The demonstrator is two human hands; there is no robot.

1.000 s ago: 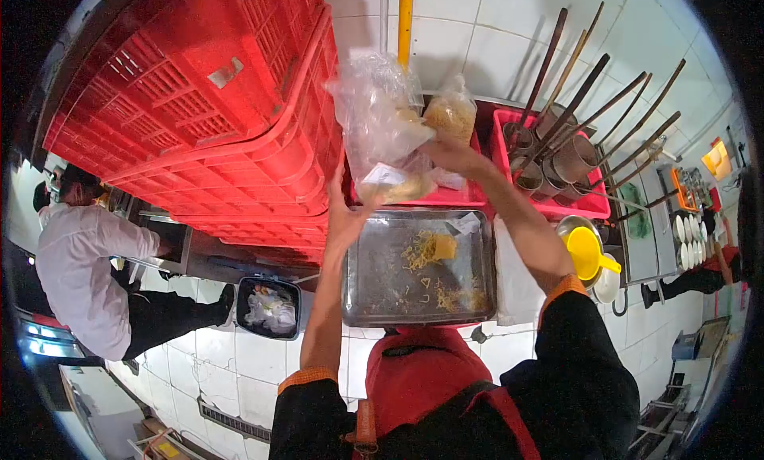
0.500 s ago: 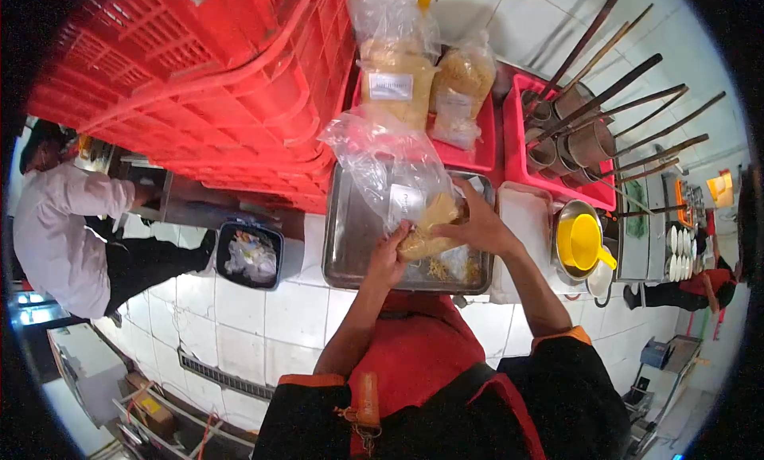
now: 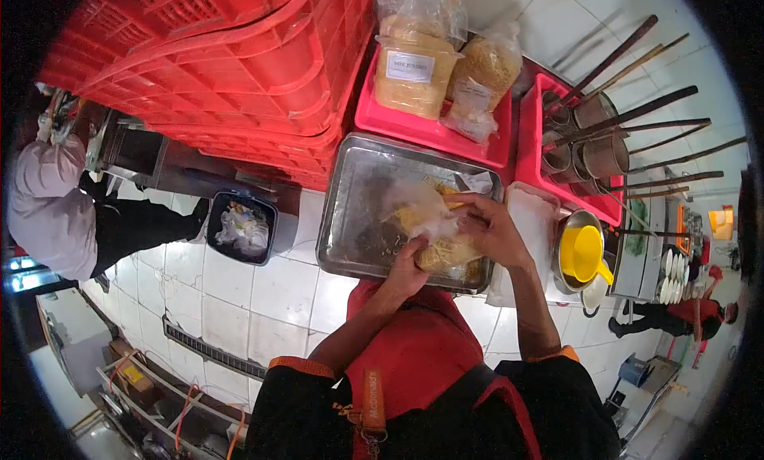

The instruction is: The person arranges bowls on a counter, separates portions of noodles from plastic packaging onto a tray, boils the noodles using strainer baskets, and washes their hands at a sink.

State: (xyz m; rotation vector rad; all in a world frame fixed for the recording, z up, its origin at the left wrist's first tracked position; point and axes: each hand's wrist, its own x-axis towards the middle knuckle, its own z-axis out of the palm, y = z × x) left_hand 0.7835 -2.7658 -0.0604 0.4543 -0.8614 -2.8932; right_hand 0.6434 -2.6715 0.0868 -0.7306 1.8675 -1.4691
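Bunched up since earlier, the noodle bag [image 3: 442, 255] is clamped between left hand [image 3: 407, 270] and right hand [image 3: 500, 233], tray [image 3: 350, 213] beneath likely catching spills.

The worktop [image 3: 512, 162] shows only in narrow, partly reddish strips. Directly on it, at the front, lies a wide metal tray [image 3: 350, 197]. Behind that sits a shallow pink tray [image 3: 477, 150], with a deeper pink basket [image 3: 528, 146] to its right. A whitish tub [image 3: 525, 221] stands just beside the metal tray, then a metal bowl [image 3: 586, 219] farther right.
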